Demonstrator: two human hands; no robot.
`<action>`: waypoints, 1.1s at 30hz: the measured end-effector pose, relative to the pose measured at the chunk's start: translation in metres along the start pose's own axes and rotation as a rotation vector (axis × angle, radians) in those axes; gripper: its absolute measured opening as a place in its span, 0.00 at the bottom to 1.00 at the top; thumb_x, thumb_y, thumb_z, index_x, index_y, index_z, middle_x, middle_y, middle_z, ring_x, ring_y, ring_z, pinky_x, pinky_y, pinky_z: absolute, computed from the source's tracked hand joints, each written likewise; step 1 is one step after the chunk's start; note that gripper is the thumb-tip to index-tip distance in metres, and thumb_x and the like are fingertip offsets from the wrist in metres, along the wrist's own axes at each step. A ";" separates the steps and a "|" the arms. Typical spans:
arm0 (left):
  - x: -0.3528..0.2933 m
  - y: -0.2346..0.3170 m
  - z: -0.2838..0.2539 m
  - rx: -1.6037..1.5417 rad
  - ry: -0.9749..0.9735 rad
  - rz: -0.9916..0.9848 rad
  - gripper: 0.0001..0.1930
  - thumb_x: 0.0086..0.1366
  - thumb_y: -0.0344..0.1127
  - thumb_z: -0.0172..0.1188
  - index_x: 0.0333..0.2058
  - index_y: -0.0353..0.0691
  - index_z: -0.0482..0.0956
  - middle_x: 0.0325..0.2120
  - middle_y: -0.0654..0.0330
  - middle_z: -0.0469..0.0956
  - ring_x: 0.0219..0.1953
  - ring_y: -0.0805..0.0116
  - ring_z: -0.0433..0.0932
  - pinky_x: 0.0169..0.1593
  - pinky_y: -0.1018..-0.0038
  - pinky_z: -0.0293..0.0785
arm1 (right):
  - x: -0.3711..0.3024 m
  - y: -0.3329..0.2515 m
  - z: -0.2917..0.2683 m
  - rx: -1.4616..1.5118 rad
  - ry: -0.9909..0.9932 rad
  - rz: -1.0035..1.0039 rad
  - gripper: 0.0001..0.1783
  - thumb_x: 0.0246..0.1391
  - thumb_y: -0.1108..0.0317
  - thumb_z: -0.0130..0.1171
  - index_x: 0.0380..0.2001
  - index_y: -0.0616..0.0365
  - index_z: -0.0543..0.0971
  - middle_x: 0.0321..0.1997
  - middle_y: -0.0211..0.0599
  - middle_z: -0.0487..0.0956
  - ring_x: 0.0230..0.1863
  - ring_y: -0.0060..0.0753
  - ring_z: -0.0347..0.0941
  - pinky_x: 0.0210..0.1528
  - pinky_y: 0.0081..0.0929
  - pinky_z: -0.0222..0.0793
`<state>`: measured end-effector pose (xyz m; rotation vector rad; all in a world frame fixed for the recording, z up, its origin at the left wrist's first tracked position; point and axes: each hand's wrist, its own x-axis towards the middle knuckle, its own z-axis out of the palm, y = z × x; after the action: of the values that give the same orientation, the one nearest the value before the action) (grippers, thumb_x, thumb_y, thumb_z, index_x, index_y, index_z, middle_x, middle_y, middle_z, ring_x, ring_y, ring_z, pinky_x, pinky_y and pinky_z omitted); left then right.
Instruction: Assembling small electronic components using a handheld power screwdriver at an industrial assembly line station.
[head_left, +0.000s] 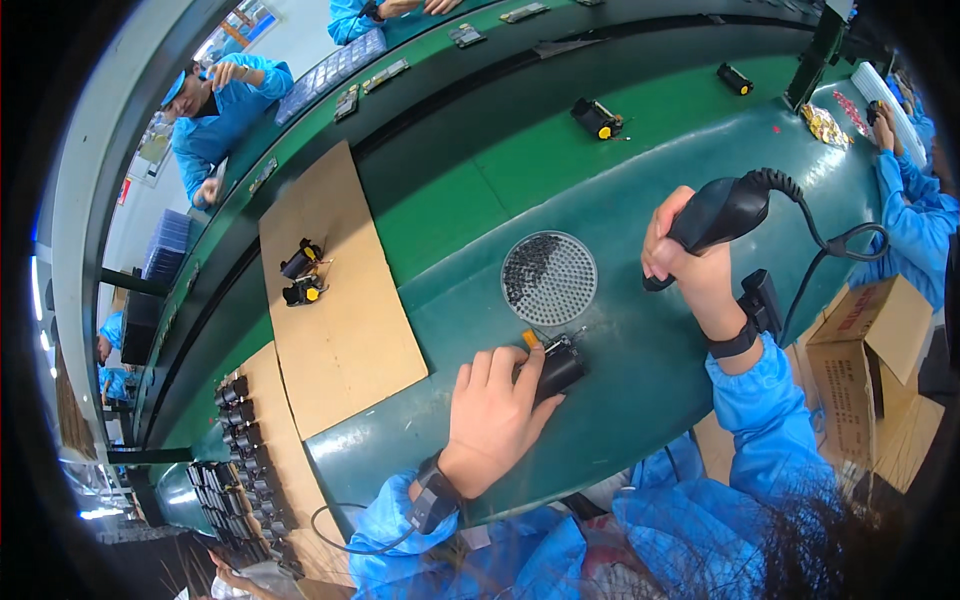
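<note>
Under your left fingers (505,368) lies a small black motor-like part (558,366) on the green bench (640,350). Your left hand (492,412) covers its near end, fingers curled over the body and thumb pressed along its right side, so the grip is closed on it. The part's long axis runs from your palm up and to the right, and the end that points away from your fingers carries an orange tab and thin metal leads.

Just beyond those fingertips sits a round perforated tray (549,278) with a heap of small dark screws in its left half.

To the right of the part and higher up, your right hand (688,258) is wrapped tight around the handle of a black electric screwdriver (722,212). Its bit end drops from below your fingers toward the bench, and its coiled cable (815,215) loops off to the right.

Well left of your left fingers, two more black parts with yellow ends (303,275) rest on a sheet of cardboard (335,300).
</note>
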<state>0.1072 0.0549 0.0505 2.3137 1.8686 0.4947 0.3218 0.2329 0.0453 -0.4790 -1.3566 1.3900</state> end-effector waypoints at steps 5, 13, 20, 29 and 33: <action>-0.016 -0.011 0.025 -0.018 0.132 0.064 0.35 0.51 0.38 0.73 0.58 0.33 0.73 0.48 0.53 0.71 0.49 0.51 0.71 0.49 0.61 0.69 | -0.004 0.002 0.005 -0.017 0.013 -0.004 0.11 0.55 0.74 0.64 0.31 0.57 0.70 0.20 0.27 0.70 0.19 0.18 0.68 0.22 0.19 0.65; -0.023 -0.016 0.032 -0.048 0.162 0.071 0.34 0.55 0.37 0.71 0.60 0.33 0.72 0.48 0.54 0.72 0.50 0.52 0.71 0.49 0.60 0.68 | 0.022 -0.031 0.056 0.189 -0.017 0.021 0.08 0.59 0.75 0.59 0.31 0.58 0.68 0.17 0.28 0.67 0.14 0.19 0.63 0.20 0.22 0.62; -0.023 -0.027 0.030 -0.093 0.177 0.084 0.34 0.56 0.40 0.71 0.60 0.35 0.72 0.47 0.56 0.73 0.48 0.54 0.71 0.46 0.61 0.68 | 0.031 0.002 0.065 0.144 -0.002 0.058 0.09 0.58 0.76 0.60 0.31 0.58 0.68 0.16 0.28 0.67 0.14 0.19 0.63 0.19 0.22 0.62; -0.026 -0.028 0.032 -0.110 0.166 0.081 0.33 0.57 0.41 0.70 0.60 0.35 0.72 0.47 0.56 0.73 0.49 0.54 0.71 0.47 0.60 0.67 | 0.031 0.013 0.062 0.127 0.009 0.091 0.09 0.58 0.75 0.59 0.31 0.58 0.68 0.16 0.28 0.66 0.14 0.18 0.62 0.19 0.23 0.61; -0.026 -0.027 0.032 -0.115 0.163 0.082 0.33 0.57 0.41 0.70 0.60 0.35 0.72 0.48 0.56 0.72 0.49 0.54 0.71 0.48 0.60 0.67 | 0.031 0.014 0.060 0.120 0.017 0.106 0.09 0.58 0.75 0.60 0.31 0.58 0.68 0.16 0.28 0.66 0.14 0.18 0.62 0.19 0.23 0.61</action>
<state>0.0877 0.0397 0.0080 2.3451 1.7644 0.8013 0.2543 0.2357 0.0611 -0.4881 -1.2410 1.5411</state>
